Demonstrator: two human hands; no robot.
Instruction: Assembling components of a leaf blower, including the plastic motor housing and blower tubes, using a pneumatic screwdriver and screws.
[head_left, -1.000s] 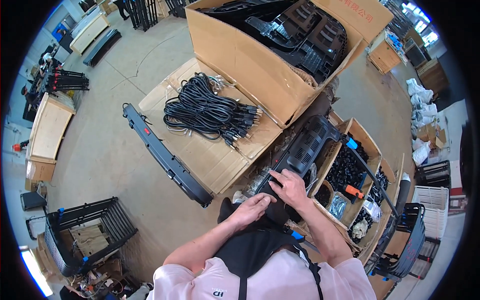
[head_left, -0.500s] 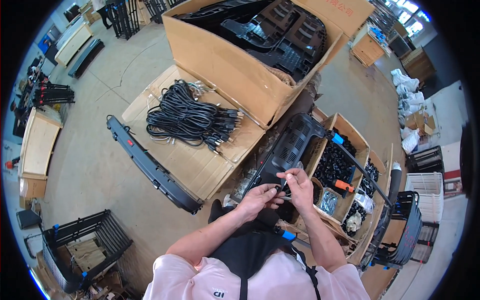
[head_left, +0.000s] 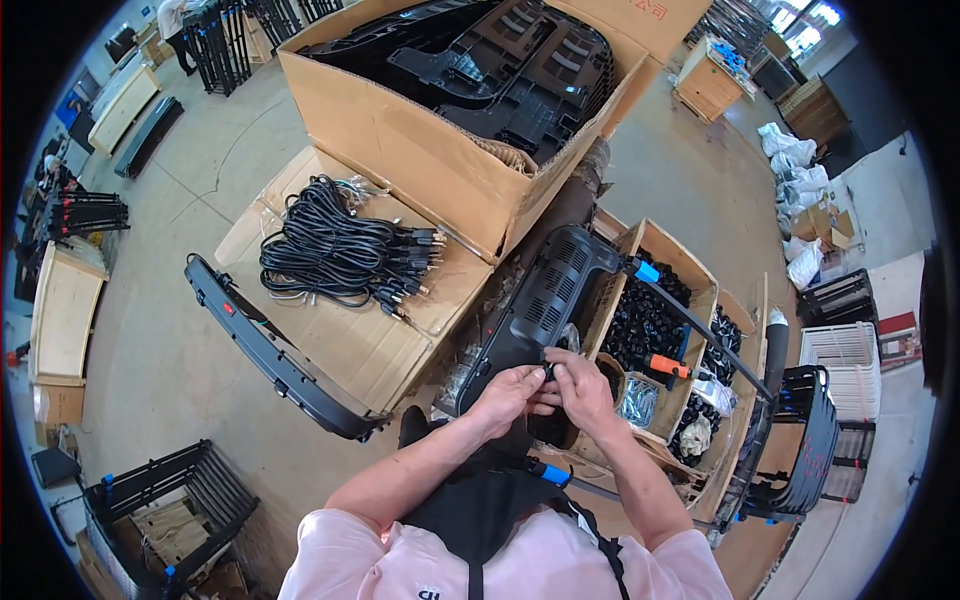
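My left hand (head_left: 508, 398) and my right hand (head_left: 584, 394) meet in front of me, fingertips together. Between their pinched fingers is a small black part (head_left: 548, 371), mostly hidden, its kind too small to tell. Both hands are closed around it. Just beyond them lies a long black plastic housing (head_left: 550, 300) with vent slots. Beside my right hand sits a wooden tray (head_left: 655, 432) divided into compartments of small black parts. An orange-handled tool (head_left: 668, 366) rests across its compartments.
A bundle of black cables (head_left: 335, 240) lies on flat cardboard (head_left: 345, 350), left of the housing. Beyond it stands a large carton (head_left: 400, 125) of black plastic shells (head_left: 500, 80). A long curved black panel (head_left: 275, 345) leans at the cardboard's left edge. A black bar (head_left: 700, 325) crosses the tray.
My right hand has come closer to my left, and its fingers now close over the small part. The surroundings have shifted left in view as the head turned slightly.
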